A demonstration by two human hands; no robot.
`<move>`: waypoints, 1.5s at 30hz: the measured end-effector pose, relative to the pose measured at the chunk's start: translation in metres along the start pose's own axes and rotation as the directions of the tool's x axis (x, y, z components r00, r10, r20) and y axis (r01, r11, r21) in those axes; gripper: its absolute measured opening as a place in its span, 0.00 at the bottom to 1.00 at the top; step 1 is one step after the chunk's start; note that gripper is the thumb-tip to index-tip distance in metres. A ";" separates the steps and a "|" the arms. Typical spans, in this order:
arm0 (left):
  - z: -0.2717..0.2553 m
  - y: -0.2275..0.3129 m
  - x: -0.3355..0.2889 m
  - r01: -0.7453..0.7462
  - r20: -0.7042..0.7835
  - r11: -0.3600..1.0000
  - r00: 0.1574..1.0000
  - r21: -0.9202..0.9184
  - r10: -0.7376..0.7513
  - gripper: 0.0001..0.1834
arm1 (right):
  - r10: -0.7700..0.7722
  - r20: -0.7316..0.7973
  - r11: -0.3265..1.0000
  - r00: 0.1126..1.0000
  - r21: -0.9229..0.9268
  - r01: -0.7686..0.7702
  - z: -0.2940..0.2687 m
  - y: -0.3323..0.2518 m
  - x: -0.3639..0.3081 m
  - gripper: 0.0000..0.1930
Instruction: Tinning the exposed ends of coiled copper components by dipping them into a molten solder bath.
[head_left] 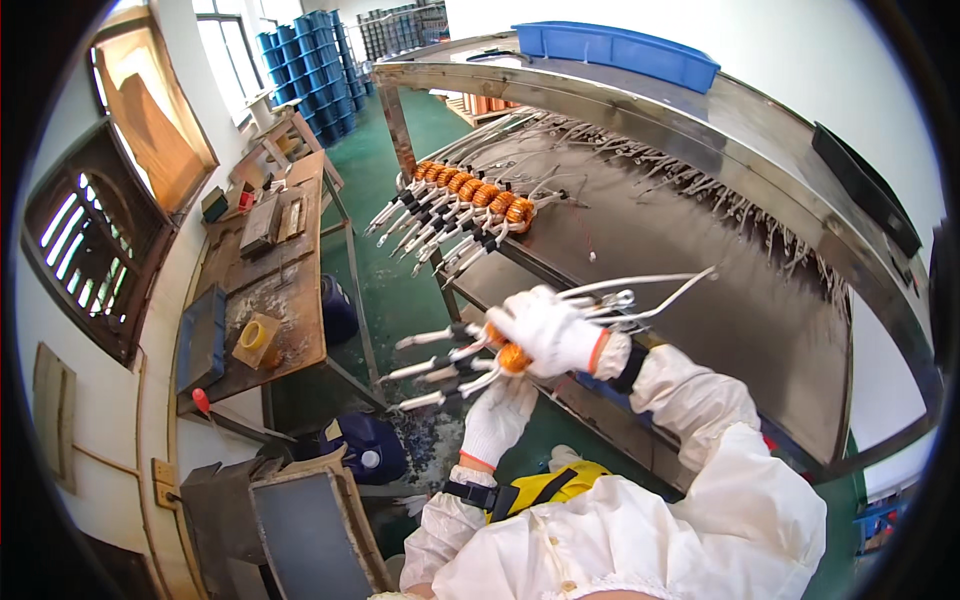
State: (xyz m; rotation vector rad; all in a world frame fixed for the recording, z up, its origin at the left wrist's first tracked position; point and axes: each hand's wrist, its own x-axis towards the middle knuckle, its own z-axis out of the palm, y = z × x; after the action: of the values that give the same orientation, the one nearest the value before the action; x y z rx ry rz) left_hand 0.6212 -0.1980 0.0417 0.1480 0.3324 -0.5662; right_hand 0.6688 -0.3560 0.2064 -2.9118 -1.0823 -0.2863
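Two or so copper-wound coils [514,358] with white-sleeved leads and black bands are held in front of the steel rack. My right hand [552,332], in a white knit glove, closes over them from above. From below, my left hand [497,415], gloved alike, grips their underside, with its fingertips partly hidden. White leads [420,368] point left out of the bundle, and longer leads [665,290] with a ring terminal extend right past my right hand. Beyond my hands, a row of similar copper coils [480,192] lies on the rack shelf with leads over its edge.
The metal shelf [690,330] carries many white leads [720,200] along its back. Above it sit a blue tray [615,52] and a black tray [868,190]. At left stands a wooden workbench [290,330] with a tape roll [253,335]; a dark blue jug [365,447] is below.
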 end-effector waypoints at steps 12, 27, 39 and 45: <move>-0.016 -0.014 0.049 -0.323 -0.080 0.931 0.946 -0.168 0.314 0.14 | -0.041 0.156 0.955 0.987 -0.283 0.085 0.031 0.221 0.005 0.27; -0.090 -0.031 0.009 -0.775 -0.565 0.578 0.606 -0.257 0.561 0.11 | -0.167 -0.299 0.984 0.940 0.018 0.180 0.115 0.280 0.066 0.44; -0.211 -0.117 -0.082 -0.872 -0.872 0.488 0.209 0.039 0.444 0.26 | -0.122 -0.409 0.979 0.904 0.103 0.178 0.097 0.263 0.036 0.38; -0.105 -0.099 -0.072 -0.613 -0.507 0.718 0.526 0.330 0.683 0.26 | -0.111 -0.454 0.808 0.884 0.477 0.347 0.054 0.196 0.007 0.25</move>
State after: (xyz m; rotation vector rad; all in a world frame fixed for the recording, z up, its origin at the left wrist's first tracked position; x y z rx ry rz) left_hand 0.4818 -0.2208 -0.0364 0.5513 0.8287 0.2559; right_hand 0.8100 -0.4961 0.1634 -2.0893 -1.2017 -0.4716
